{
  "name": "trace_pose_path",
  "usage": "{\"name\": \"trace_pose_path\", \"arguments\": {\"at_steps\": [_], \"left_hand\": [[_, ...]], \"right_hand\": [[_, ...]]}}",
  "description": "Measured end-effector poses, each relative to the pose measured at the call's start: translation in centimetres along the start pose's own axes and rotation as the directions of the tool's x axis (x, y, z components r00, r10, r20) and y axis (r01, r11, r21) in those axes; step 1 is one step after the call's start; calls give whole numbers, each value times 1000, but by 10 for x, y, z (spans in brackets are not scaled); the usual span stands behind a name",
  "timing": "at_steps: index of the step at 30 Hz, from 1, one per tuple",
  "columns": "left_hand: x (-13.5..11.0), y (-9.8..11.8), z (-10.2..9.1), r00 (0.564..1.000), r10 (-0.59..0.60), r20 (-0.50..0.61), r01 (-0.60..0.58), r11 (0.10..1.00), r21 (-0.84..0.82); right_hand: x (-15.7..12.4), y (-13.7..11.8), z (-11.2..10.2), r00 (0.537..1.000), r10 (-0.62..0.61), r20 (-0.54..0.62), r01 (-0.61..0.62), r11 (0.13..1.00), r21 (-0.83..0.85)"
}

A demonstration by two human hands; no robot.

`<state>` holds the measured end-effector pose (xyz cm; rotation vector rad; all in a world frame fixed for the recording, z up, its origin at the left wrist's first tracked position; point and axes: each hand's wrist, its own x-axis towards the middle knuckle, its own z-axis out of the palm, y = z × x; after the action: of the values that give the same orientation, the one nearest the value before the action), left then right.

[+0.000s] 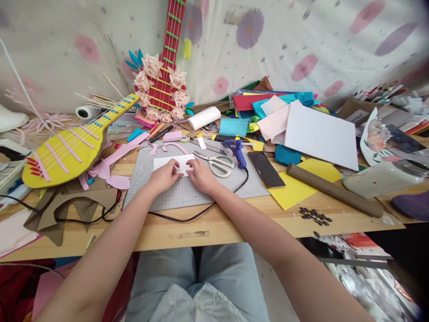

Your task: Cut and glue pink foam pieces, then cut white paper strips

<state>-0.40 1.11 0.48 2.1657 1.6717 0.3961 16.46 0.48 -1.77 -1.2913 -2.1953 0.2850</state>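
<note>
A small white sheet of paper lies over the grey cutting mat. My left hand is closed on its near edge, fingers curled and thumb against the paper. Close by on the right, my right hand pinches the same edge; its fingertips are partly hidden. Scissors with pale handles lie just beyond my right hand. Past them rests a blue glue gun, its black cord running down across the mat.
A phone, yellow sheet, cardboard tube and dark beads lie to the right. On the left are a yellow paper instrument and cardboard scraps. A red flowered guitar stands behind, beside piled coloured sheets.
</note>
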Motion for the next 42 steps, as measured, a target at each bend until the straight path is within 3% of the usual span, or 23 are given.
{"name": "trace_pose_path", "arguments": {"at_steps": [3, 6, 10, 14, 19, 25, 33, 37, 42], "left_hand": [[10, -6, -8, 998, 0, -55, -5, 995, -99], [24, -9, -18, 994, 49, -95, -50, 999, -6], [43, -6, -27, 995, 85, 51, -94, 970, 225], [55, 1, -29, 968, 29, 250, -97, 960, 264], [52, 15, -33, 958, -49, 282, -73, 911, 407], [50, 25, -37, 935, -156, 317, 11, 909, 416], [45, 25, -29, 962, -15, 271, -85, 931, 355], [41, 25, -30, 957, -41, 288, -49, 954, 297], [39, 32, -35, 931, -67, 359, -70, 932, 355]], "right_hand": [[0, 10, -14, 990, 64, -125, -60, 998, 33], [-1, 24, -28, 972, 167, -165, -168, 986, 7], [-2, 37, -38, 956, 241, -165, -252, 967, -48], [-2, 39, -37, 957, 255, -137, -268, 959, -87], [-3, 42, -36, 957, 254, -141, -278, 942, -187], [-3, 45, -39, 952, 271, -143, -297, 931, -214], [-4, 45, -37, 953, 260, -154, -291, 926, -240], [-3, 46, -35, 947, 280, -156, -311, 920, -237], [-3, 44, -34, 945, 294, -144, -322, 916, -239]]}}
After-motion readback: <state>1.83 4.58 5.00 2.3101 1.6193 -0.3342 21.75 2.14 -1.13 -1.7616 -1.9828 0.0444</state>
